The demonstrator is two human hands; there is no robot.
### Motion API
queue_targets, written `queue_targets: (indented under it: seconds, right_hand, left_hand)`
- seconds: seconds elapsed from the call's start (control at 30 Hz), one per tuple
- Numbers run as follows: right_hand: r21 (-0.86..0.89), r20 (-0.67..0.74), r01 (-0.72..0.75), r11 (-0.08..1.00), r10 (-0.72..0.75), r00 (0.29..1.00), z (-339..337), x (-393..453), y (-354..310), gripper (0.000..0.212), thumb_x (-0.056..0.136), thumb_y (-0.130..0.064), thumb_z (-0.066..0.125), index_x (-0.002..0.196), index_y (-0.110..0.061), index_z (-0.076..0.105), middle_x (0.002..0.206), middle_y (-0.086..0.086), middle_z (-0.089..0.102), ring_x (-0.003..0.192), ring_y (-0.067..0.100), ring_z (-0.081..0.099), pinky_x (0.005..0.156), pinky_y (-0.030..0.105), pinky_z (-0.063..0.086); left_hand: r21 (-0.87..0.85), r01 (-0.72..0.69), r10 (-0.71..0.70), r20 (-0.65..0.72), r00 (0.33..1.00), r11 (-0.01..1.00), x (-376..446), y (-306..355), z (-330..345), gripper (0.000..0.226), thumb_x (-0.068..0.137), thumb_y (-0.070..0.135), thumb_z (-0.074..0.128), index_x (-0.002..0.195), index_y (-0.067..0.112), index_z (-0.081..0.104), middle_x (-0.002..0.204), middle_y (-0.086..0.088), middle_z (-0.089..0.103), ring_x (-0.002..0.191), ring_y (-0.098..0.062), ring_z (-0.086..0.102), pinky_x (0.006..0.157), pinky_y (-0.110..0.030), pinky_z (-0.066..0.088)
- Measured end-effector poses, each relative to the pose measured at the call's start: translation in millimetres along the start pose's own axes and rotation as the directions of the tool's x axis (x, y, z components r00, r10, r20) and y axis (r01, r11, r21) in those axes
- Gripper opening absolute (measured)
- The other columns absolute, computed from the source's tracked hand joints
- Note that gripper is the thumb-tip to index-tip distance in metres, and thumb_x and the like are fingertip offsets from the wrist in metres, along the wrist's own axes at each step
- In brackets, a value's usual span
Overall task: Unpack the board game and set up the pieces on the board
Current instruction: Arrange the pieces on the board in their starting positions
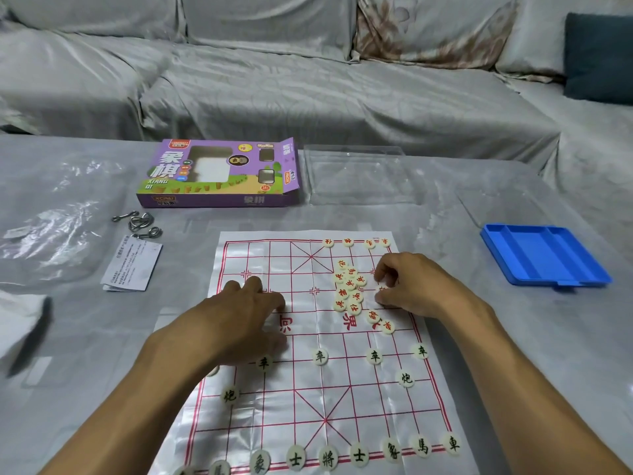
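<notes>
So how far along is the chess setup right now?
Well past halfway. The box and blue tray sit emptied, the board is spread flat, and the black pieces fill the near side. Four red pieces stand on the far row. The right hand is picking from the red pile while the left hand rests on the board. Left: placing the remaining red pieces.

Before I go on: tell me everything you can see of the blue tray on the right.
The blue tray looks like moulded plastic, rectangular with a raised rim, divided by ridges into long parallel compartments. All of them appear empty. A small tab sticks out from its near edge. It lies flat on the grey-covered table, right of the board, turned at an angle to it. Neither hand touches it, and no pieces lie against it.
</notes>
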State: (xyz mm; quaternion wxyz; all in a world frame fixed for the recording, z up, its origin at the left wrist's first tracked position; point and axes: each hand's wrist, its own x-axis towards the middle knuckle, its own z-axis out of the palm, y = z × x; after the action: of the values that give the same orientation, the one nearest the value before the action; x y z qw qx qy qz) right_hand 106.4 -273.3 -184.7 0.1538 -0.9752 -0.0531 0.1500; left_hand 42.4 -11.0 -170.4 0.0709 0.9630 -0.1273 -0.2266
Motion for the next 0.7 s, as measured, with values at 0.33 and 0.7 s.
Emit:
queue_targets:
  seconds: [0.33, 0.7]
  right_hand:
    - [0.057, -0.015, -0.002, 0.998, 0.002, 1.000, -2, 0, 7, 0.023, 0.079, -0.024, 0.075, 0.099, -0.027, 0.065, 0.084, -0.009, 0.061, 0.077, 0.010, 0.060, 0.075, 0.031, 0.056]
    - [0.036, -0.054, -0.014, 0.999, 0.016, 0.998, 6, 7, 10, 0.025, 0.081, -0.026, 0.072, 0.102, -0.030, 0.059, 0.092, -0.012, 0.058, 0.080, 0.008, 0.057, 0.078, 0.031, 0.056]
  left_hand:
    - [-0.001, -0.003, 0.003, 0.005, 1.000, 1.000, -1, 0, -1, 0.053, 0.091, 0.056, 0.051, 0.139, 0.038, 0.037, 0.139, 0.005, 0.035, 0.126, -0.019, 0.035, 0.094, -0.033, 0.042]
    - [0.012, -0.008, 0.008, -0.003, 1.000, 1.000, 0, 0, 0, 0.053, 0.091, 0.055, 0.051, 0.140, 0.038, 0.036, 0.140, 0.004, 0.035, 0.126, -0.019, 0.035, 0.093, -0.033, 0.042]
